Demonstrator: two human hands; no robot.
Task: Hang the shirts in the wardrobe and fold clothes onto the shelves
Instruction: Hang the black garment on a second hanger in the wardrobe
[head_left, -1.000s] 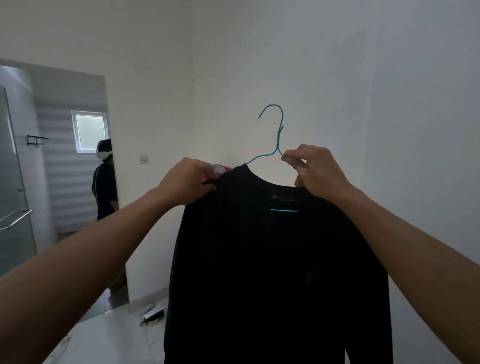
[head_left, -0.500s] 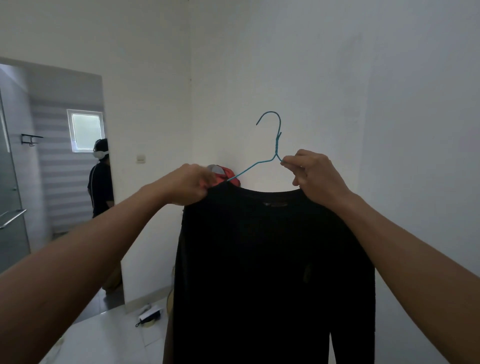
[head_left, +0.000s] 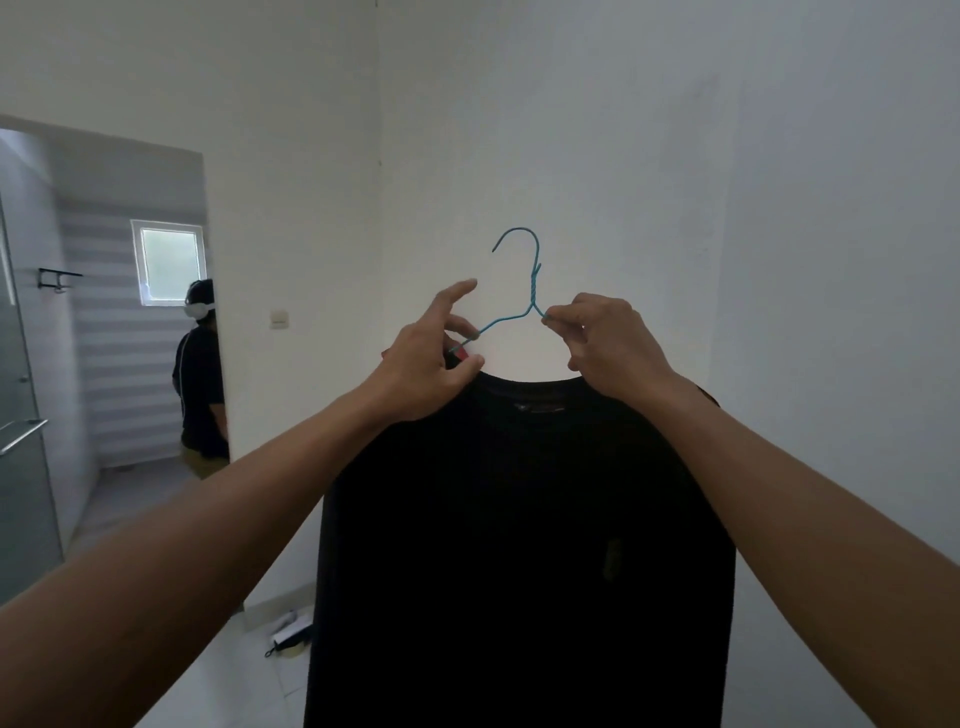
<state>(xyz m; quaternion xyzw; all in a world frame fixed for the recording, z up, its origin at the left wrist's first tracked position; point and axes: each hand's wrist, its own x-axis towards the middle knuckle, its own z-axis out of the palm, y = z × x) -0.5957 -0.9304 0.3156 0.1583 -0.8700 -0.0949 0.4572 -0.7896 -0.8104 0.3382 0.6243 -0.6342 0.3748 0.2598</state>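
Note:
A black long-sleeved shirt (head_left: 519, 519) hangs in front of me on a blue wire hanger (head_left: 530, 291), whose hook points left above the collar. My right hand (head_left: 608, 343) pinches the hanger's right arm just under the twisted neck. My left hand (head_left: 431, 358) holds the shirt's left shoulder at the collar, thumb on the cloth and fingers around the hanger's left arm, with the index finger raised. A bit of red cloth (head_left: 460, 352) shows behind my left hand. No wardrobe is in view.
White walls meet in a corner straight ahead. At the left, a doorway (head_left: 119, 312) opens onto a tiled room where another person (head_left: 200, 374) stands with a white headset. A small bag and papers (head_left: 288, 636) lie on the white floor beside the shirt.
The shirt's collar has slipped down over the hanger, so both hanger arms show above it. My left hand moved up and right to the collar and its index finger lifted.

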